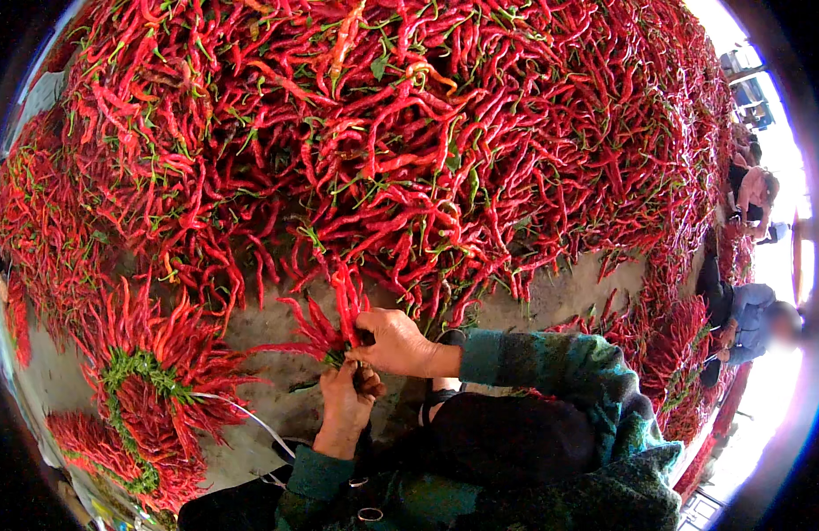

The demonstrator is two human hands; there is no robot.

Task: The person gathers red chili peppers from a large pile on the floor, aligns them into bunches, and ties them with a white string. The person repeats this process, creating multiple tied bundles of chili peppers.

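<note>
A small fanned bunch of long red chili peppers point(316, 328) is pinched by its green stems in my left hand point(348, 398). My right hand point(396, 342) meets the left one at the stems and grips more red chilies point(345, 299), which point up toward the pile. Fingers partly hide the stems of both groups. To the left lies a long string of chilies point(147, 378), its green stems packed into a curved row with the red pods spreading outward. A thin white cord point(250, 415) runs from the stem row toward my lap.
A huge heap of loose red chilies point(416, 146) spreads ahead over the concrete floor point(270, 318). At the right edge, one person in blue point(751, 318) sits near another chili bundle point(681, 338). A person in pink point(754, 186) is farther along the heap.
</note>
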